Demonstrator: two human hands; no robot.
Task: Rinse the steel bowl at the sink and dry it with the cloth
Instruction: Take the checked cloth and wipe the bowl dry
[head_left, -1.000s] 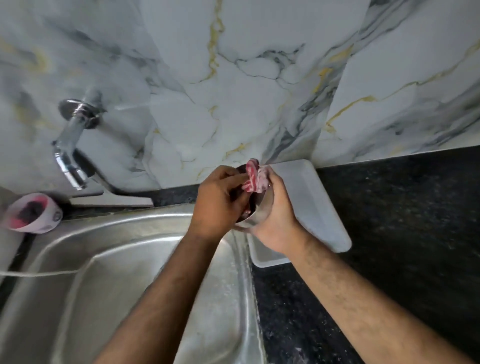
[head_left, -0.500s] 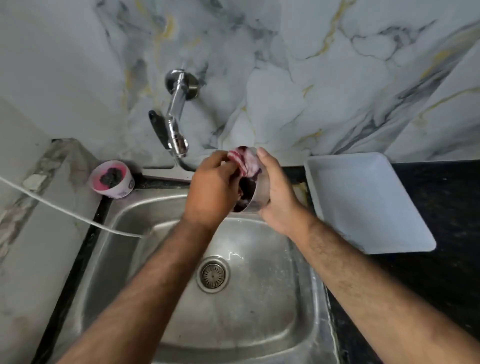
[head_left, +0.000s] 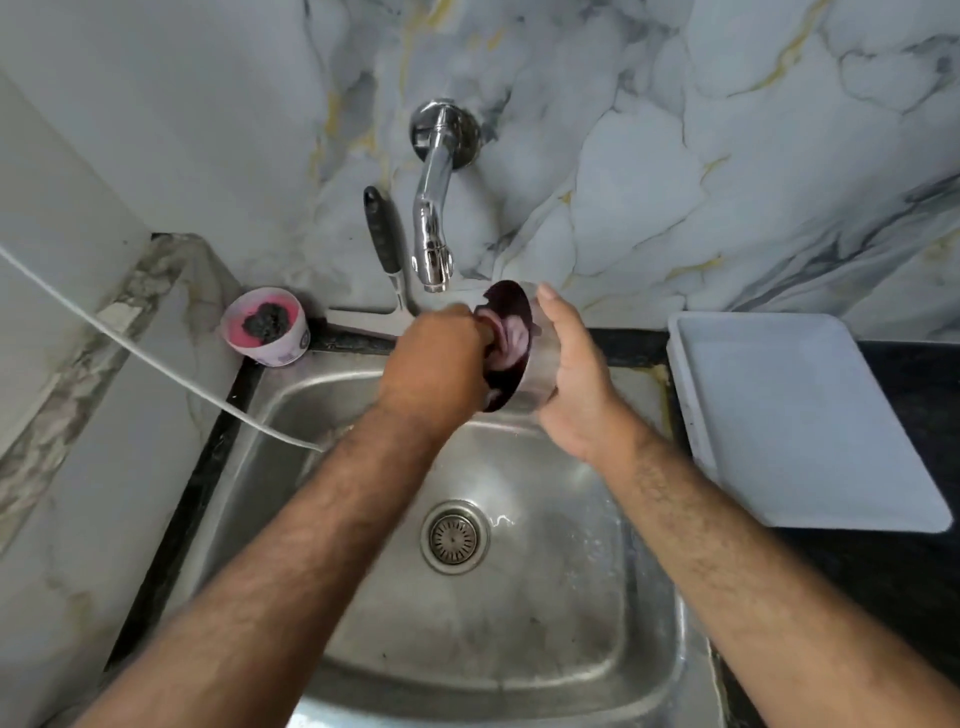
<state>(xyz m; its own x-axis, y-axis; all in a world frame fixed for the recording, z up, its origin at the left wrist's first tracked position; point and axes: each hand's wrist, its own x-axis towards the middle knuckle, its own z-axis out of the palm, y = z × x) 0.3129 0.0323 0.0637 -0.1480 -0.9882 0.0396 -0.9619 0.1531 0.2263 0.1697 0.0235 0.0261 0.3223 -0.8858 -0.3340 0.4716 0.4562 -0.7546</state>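
Steel sink (head_left: 644, 597): set centrally, drain at its middle. White tray (head_left: 810, 415): laid on the right counter. Right hand (head_left: 574, 384): fingers curled round the steel bowl (head_left: 537, 364), held tipped over the sink's far edge. Left hand (head_left: 434, 369): closed on the pink cloth (head_left: 511, 338), pressed inside the bowl.

Your right hand (head_left: 574, 387) cradles the tilted steel bowl (head_left: 540, 364) above the sink (head_left: 571, 613); your left hand (head_left: 434, 371) presses the pink cloth (head_left: 511, 335) inside it.
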